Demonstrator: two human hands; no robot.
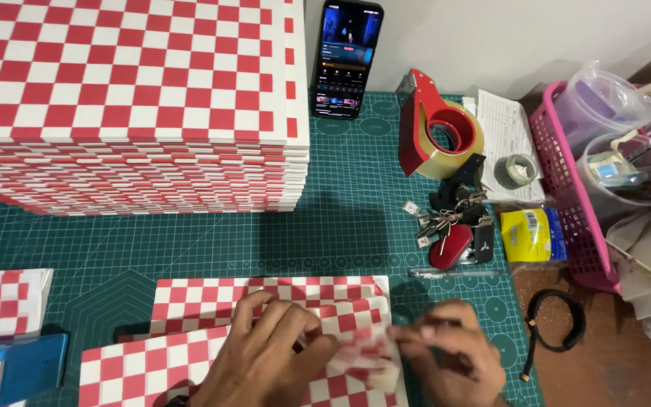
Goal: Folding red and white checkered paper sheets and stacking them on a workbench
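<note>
left hand [269, 354]: knuckles up, fingers curled, pinching the near edge of a checkered sheet [265, 301].
folded piece [367, 358]: red-and-white paper, blurred, held between both hands above the sheets on the green cutting mat [325, 234].
right hand [453, 350]: fingertips pressed together on the piece's right end.
risk: uneven pull may skew or tear the fold.
clutter: keys [450, 226] close by could snag.

Lit phone screen [346, 56], yellow packet [533, 234]
</note>
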